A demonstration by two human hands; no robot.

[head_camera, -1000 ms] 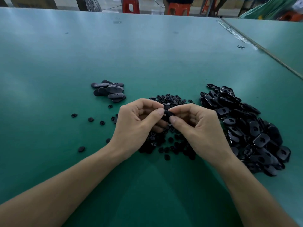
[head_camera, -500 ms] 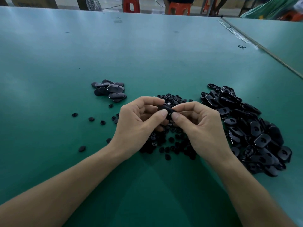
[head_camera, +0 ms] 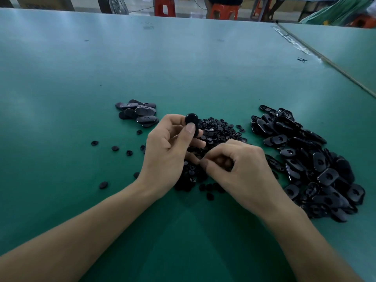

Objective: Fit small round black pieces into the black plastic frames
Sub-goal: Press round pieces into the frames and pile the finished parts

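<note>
The left grip (head_camera: 166,151) clamped a smooth oval frame (head_camera: 192,121). The right grip (head_camera: 244,171) curled over round pieces (head_camera: 219,129) on the green worktop (head_camera: 183,68); whether it held one was unclear.

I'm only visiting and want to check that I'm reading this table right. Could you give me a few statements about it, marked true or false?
1. The left hand holds a black frame up between thumb and fingers. True.
2. The right hand lies flat on bare table. False: its fingers are curled, low over the pile of round pieces. Whether it has one in its grip cannot be seen.
3. The big pile of frames lies to the person's right. True.
4. All the frames lie in one pile. False: a smaller heap lies apart, to the left.
5. Loose round pieces are scattered left of the hands. True.
</note>
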